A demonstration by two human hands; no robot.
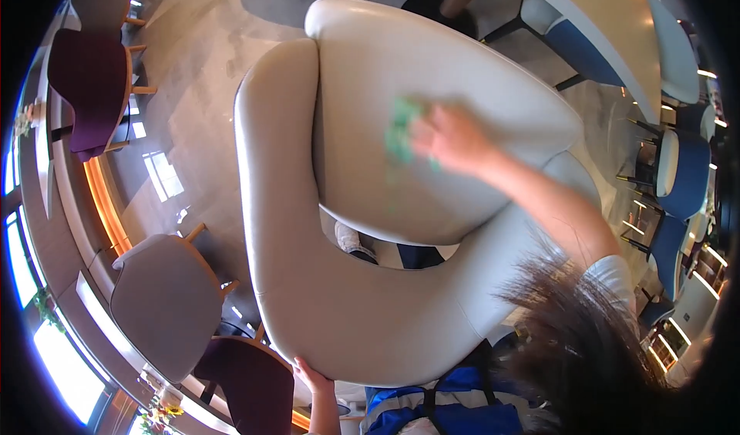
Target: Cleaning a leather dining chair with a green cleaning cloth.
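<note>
A white armchair, leather-like in look, stands right before me with its curved back toward my body. Over its seat cushion my right hand presses a green cloth against the surface; hand and cloth are blurred. At the lower edge of the picture, my left hand rests its fingers on the outer rim of the chair back. Nothing shows in that hand. Through the gap between seat and back, a shoe is visible. Hair hides part of the lower right.
Grey and dark purple chairs stand at the left beside a long counter by the windows. A light-topped table is at the upper right, with blue chairs beyond. Glossy floor lies left of the armchair.
</note>
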